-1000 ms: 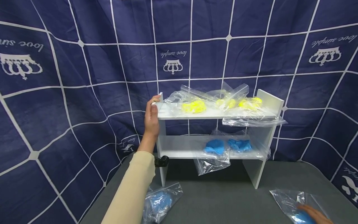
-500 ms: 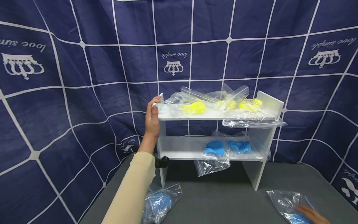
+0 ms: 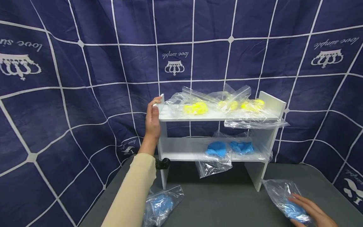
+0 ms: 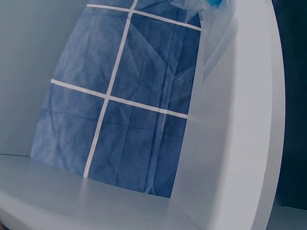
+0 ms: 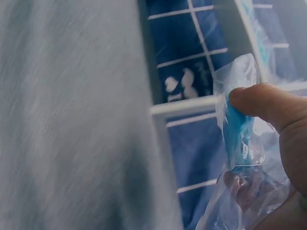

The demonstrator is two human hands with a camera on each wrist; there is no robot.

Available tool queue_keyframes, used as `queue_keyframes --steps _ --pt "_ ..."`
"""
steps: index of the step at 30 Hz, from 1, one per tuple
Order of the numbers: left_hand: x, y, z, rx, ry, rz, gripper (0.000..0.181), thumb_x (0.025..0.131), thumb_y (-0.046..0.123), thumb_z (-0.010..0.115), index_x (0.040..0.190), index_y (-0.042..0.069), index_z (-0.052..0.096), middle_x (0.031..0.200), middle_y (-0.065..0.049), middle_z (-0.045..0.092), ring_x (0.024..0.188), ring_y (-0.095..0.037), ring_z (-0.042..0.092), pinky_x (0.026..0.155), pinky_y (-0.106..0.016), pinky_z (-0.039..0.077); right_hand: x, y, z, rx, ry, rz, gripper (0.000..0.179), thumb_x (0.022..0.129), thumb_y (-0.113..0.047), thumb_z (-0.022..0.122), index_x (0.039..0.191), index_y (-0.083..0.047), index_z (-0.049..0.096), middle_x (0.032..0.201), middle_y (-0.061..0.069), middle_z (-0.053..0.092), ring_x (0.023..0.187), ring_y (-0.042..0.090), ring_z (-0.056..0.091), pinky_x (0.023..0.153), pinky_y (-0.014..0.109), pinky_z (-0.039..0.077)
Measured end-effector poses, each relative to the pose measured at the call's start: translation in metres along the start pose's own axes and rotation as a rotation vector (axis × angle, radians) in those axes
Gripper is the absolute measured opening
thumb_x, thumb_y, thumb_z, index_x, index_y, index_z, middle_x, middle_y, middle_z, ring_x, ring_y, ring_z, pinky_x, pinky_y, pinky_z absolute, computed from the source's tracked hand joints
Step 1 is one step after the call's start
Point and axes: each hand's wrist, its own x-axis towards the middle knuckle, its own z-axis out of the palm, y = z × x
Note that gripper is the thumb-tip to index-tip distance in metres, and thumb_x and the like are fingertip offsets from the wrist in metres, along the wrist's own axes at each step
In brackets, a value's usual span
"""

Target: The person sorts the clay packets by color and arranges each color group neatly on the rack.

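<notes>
Your hands are well apart: the left hand (image 3: 153, 121) grips the upper left side of the white shelf (image 3: 180, 149), probably to steady it, while the right hand (image 3: 312, 210) pinches a blue-filled bag (image 3: 285, 201) over the dark table (image 3: 215, 201), near the shelf's right front, thumb pressed along its soft-looking bulk. Yellow bags (image 3: 195, 108) lie up top and blue bags (image 3: 216, 149) below, seemingly sorted by colour, their thin, glossy, crinkled plastic spilling past the smooth, straight edges.

The head view is bright, with glints on the bag (image 3: 279, 193) at lower right and shadow beneath the shelf (image 3: 178, 154). Blur softens the table (image 5: 72, 120) at left in the right wrist view.
</notes>
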Motion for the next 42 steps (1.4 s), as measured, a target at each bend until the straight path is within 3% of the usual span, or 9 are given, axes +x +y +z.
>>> queue_keyframes --steps 15,19,23,26,29,32,34,36,42 --pt "0.0 0.003 -0.002 0.001 0.006 -0.007 0.031 0.108 0.018 0.032 0.119 -0.007 0.048 0.142 -0.021 0.051 0.14 -0.018 0.043 0.12 -0.032 0.027 0.07 -0.07 -0.006 -0.062 -0.003 0.022 0.091 0.045 -0.001 0.093 0.131 -0.013 0.064 0.146 -0.004 0.051 0.134 -0.014 0.029 0.1 -0.004 0.017" --pt "-0.001 0.001 -0.002 -0.003 0.008 -0.011 0.032 0.108 0.018 0.032 0.119 -0.007 0.048 0.142 -0.021 0.051 0.14 -0.018 0.044 0.119 -0.032 0.027 0.092 -0.081 0.0 -0.079 -0.014 -0.003 0.08 0.058 -0.018 0.096 0.132 -0.017 0.064 0.144 0.001 0.053 0.129 -0.012 0.031 0.096 -0.001 0.023" --pt "-0.001 -0.001 -0.001 -0.01 0.003 -0.006 0.031 0.108 0.017 0.032 0.119 -0.007 0.048 0.141 -0.021 0.051 0.139 -0.019 0.044 0.12 -0.033 0.027 0.113 -0.089 0.008 -0.075 -0.013 -0.052 0.062 0.087 -0.058 0.068 0.133 -0.016 0.064 0.144 0.005 0.054 0.126 -0.003 0.037 0.096 0.001 0.025" --pt "0.0 -0.001 -0.001 -0.008 0.001 0.0 0.031 0.108 0.018 0.032 0.118 -0.006 0.048 0.141 -0.02 0.051 0.14 -0.02 0.044 0.12 -0.033 0.027 0.132 -0.093 0.014 -0.072 -0.005 -0.098 0.069 0.095 -0.068 0.04 0.132 -0.014 0.064 0.143 0.01 0.055 0.125 0.011 0.044 0.102 0.001 0.021" --pt "0.002 -0.002 -0.001 -0.007 0.001 0.01 0.033 0.108 0.022 0.033 0.118 -0.007 0.048 0.141 -0.021 0.052 0.14 -0.02 0.043 0.12 -0.033 0.027 0.15 -0.092 0.019 -0.079 -0.006 -0.119 0.067 0.097 -0.065 0.042 0.132 -0.012 0.064 0.142 0.012 0.056 0.122 0.024 0.048 0.107 0.005 0.021" --pt "0.004 -0.002 -0.001 -0.005 0.006 0.015 0.038 0.109 0.028 0.034 0.118 -0.006 0.048 0.141 -0.02 0.052 0.14 -0.02 0.044 0.119 -0.033 0.027 0.166 -0.09 0.024 -0.077 -0.02 -0.097 0.056 0.088 -0.044 0.075 0.132 -0.012 0.063 0.142 0.013 0.056 0.123 0.031 0.05 0.103 0.019 0.034" --pt "0.004 -0.002 -0.002 -0.007 0.009 0.016 0.041 0.109 0.031 0.035 0.118 -0.006 0.048 0.141 -0.02 0.052 0.14 -0.02 0.044 0.119 -0.032 0.027 0.175 -0.086 0.029 -0.074 -0.026 -0.077 0.063 0.076 -0.022 0.088 0.132 -0.012 0.063 0.141 0.014 0.055 0.123 0.035 0.05 0.095 0.032 0.043" --pt "0.004 -0.002 -0.002 -0.009 0.01 0.015 0.042 0.109 0.033 0.036 0.118 -0.006 0.048 0.141 -0.02 0.052 0.14 -0.02 0.044 0.119 -0.031 0.028 0.183 -0.081 0.033 -0.082 -0.031 -0.055 0.073 0.064 -0.005 0.09 0.132 -0.011 0.062 0.141 0.015 0.055 0.121 0.037 0.051 0.087 0.046 0.046" --pt "0.002 -0.003 -0.001 -0.009 0.004 0.02 0.045 0.109 0.035 0.036 0.119 -0.007 0.049 0.141 -0.021 0.052 0.139 -0.02 0.045 0.119 -0.032 0.029 0.201 -0.067 0.044 -0.062 -0.028 -0.018 0.062 0.07 -0.003 0.087 0.128 -0.005 0.063 0.136 0.023 0.056 0.118 0.045 0.051 0.085 0.063 0.046"
